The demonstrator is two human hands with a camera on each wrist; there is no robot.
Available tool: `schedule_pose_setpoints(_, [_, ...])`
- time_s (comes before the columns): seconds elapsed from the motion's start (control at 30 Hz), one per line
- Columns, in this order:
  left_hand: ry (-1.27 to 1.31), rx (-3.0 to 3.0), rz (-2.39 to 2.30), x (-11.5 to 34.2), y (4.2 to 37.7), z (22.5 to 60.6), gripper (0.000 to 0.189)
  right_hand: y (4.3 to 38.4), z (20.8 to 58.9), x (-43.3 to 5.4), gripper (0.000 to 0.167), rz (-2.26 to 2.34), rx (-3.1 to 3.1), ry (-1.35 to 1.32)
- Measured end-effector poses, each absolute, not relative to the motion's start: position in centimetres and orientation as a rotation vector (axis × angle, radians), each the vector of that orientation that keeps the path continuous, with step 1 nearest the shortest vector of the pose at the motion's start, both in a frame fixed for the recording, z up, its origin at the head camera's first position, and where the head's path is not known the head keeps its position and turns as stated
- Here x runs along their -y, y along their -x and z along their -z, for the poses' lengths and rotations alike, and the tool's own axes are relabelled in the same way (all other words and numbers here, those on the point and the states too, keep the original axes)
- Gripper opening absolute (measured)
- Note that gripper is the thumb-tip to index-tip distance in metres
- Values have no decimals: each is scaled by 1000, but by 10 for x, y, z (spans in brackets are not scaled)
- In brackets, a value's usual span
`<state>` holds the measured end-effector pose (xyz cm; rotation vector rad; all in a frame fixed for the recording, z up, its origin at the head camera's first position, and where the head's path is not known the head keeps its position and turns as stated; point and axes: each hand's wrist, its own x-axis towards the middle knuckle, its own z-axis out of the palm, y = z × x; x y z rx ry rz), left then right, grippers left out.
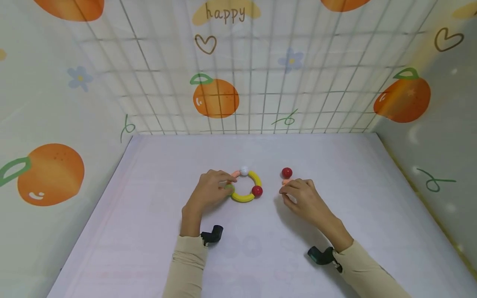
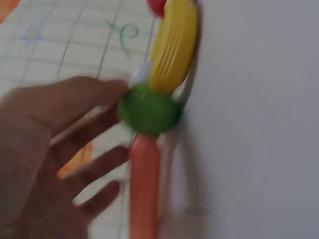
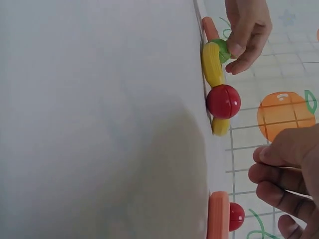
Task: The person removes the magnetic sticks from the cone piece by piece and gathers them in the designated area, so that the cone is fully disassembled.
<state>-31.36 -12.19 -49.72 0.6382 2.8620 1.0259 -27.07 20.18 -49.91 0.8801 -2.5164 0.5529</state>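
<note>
Several magnetic building rods and balls form a ring on the table. It has yellow curved rods (image 1: pixel 243 198), a red ball (image 1: pixel 257 191), a white ball (image 1: pixel 244 170), an orange rod (image 3: pixel 210 29) and a green ball (image 2: pixel 149 109). At the ring's left side, my left hand (image 1: pixel 212 188) pinches the green ball between thumb and finger. My right hand (image 1: pixel 307 200) hovers to the right of the ring, fingers loosely bent and holding nothing. Close to its fingertips lie a loose orange rod (image 3: pixel 218 214) and a loose red ball (image 1: pixel 287 172), the rod partly hidden in the head view.
The pale table (image 1: pixel 130 215) meets a wire grid (image 1: pixel 261 95) behind a printed cloth at the back. Printed cloth walls stand on the left and right. Black wrist cameras (image 1: pixel 212 234) sit on both forearms.
</note>
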Motion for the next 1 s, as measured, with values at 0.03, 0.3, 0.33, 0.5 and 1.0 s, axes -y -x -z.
schedule_pose_setpoints(0.03, [-637,-2824,-1032,125,313,496,21,271,499,-201,18,-548,2519,-882])
schedule_pose_setpoints(0.3, [-682,-2715,-1103,132,312,491,26,270,500,-198,15,-546,2534,-914])
schedule_pose_setpoints(0.33, [-686,-2737,-1098,132,312,491,26,269,501,-198,15,-547,2535,-915])
schedule_pose_setpoints(0.5, [-596,-2926,-988,125,310,495,30,268,504,-197,15,-568,2508,-937])
schedule_pose_setpoints(1.0, [-592,-3010,-815,108,308,496,26,263,503,-191,14,-601,2481,-965])
